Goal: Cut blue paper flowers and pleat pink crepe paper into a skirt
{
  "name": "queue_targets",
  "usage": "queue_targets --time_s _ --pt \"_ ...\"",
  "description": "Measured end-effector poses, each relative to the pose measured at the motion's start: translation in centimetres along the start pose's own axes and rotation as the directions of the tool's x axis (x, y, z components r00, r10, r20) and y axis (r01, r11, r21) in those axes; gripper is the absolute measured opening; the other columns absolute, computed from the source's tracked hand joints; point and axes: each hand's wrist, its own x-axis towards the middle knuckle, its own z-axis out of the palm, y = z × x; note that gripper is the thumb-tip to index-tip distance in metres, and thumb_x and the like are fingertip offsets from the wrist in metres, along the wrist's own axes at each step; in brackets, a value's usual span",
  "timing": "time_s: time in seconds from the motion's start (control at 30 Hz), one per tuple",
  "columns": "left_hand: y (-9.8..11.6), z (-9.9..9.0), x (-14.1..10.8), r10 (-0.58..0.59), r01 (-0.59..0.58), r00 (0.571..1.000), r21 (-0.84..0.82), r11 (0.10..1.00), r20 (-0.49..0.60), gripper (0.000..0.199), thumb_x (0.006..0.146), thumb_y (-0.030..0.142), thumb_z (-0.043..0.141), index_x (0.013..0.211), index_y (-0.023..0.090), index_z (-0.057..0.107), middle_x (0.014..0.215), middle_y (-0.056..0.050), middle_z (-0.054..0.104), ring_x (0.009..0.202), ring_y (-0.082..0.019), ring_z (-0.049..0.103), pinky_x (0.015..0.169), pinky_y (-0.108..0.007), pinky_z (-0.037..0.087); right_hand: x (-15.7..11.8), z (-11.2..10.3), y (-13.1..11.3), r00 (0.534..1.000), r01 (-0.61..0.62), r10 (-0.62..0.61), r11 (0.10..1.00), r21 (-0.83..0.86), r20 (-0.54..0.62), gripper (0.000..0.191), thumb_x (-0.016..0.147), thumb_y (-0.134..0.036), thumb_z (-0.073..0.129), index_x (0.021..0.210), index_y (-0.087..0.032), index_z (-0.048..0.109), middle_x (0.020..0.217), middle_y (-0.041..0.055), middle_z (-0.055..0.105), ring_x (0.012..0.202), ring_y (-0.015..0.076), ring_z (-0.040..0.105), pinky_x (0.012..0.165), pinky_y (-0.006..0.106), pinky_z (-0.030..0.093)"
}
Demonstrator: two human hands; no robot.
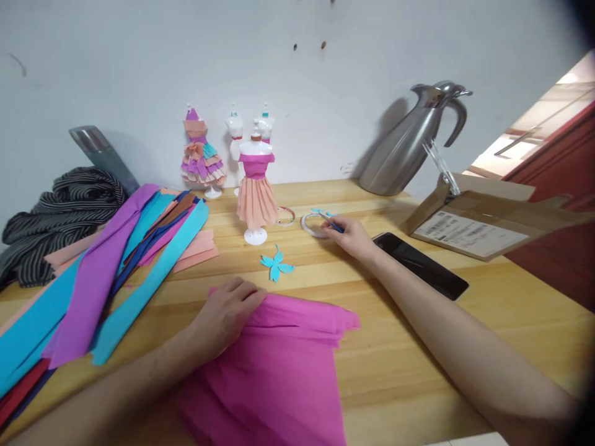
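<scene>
My left hand (235,310) rests on the upper left part of a magenta sheet (297,371), its fingers curled over the folded top edge. Farther right, my right hand (349,235) is closed around a slim blue tool (335,227), beside a white roll of tape (309,226). Small blue pieces (323,212) lie just behind that roll. A blue paper flower shape (277,265) sits between the sheet and a small white mannequin (255,147) in a magenta top and peach pleated skirt.
Coloured paper strips (88,297) and striped cloth (51,217) cover the left side. More mannequins (202,155) stand by the wall. A black phone (423,266), an open cardboard box (474,232) and a steel jug (400,148) are on the right.
</scene>
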Motion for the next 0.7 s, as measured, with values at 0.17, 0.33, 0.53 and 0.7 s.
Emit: queue_targets --time_s 0.17,0.33,0.53,0.7 --pt "0.4 0.4 -0.4 -0.009 0.01 0.999 0.013 1.0 -0.05 0.034 0.091 0.006 0.041 0.119 0.014 0.06 0.108 -0.011 0.068 0.093 -0.022 0.058 0.083 -0.037 0.053 -0.4 -0.3 -0.6 1.0 0.001 0.0 0.996 0.086 -0.011 0.031 0.089 -0.04 0.038 0.069 -0.02 0.049 0.059 0.0012 0.051 0.06 0.0165 0.048 0.056 0.027 0.036" --pt "0.6 0.5 -0.4 0.008 -0.005 0.992 0.018 1.0 -0.129 0.031 0.09 0.006 0.04 0.109 0.013 0.064 0.101 -0.011 0.07 0.087 -0.022 0.06 0.079 -0.036 0.054 -1.3 0.1 -2.7 0.997 0.047 -0.051 0.996 0.07 0.055 0.033 0.084 -0.039 0.049 0.057 -0.021 0.045 0.051 -0.0017 0.042 0.054 0.0142 0.04 0.056 0.028 0.03" --pt "0.7 0.8 -0.4 0.075 -0.063 0.971 0.059 0.996 -0.229 0.027 0.092 0.014 0.043 0.11 0.011 0.062 0.102 -0.013 0.07 0.087 -0.022 0.062 0.079 -0.037 0.055 -3.8 2.1 -7.2 0.923 0.264 -0.27 0.963 0.058 0.275 0.016 0.081 -0.033 0.059 0.082 -0.018 0.066 0.07 0.0034 0.066 0.061 0.0156 0.055 0.057 0.025 0.032" --pt "0.8 0.8 -0.4 0.067 -0.056 0.983 0.07 0.996 -0.168 0.026 0.092 0.03 0.051 0.111 0.015 0.062 0.102 -0.011 0.07 0.087 -0.022 0.063 0.078 -0.037 0.055 -3.9 2.9 -7.4 0.921 0.304 -0.237 0.933 -0.19 0.31 0.017 0.083 -0.02 0.053 0.086 -0.019 0.071 0.076 0.0089 0.073 0.067 0.0206 0.063 0.059 0.027 0.032"
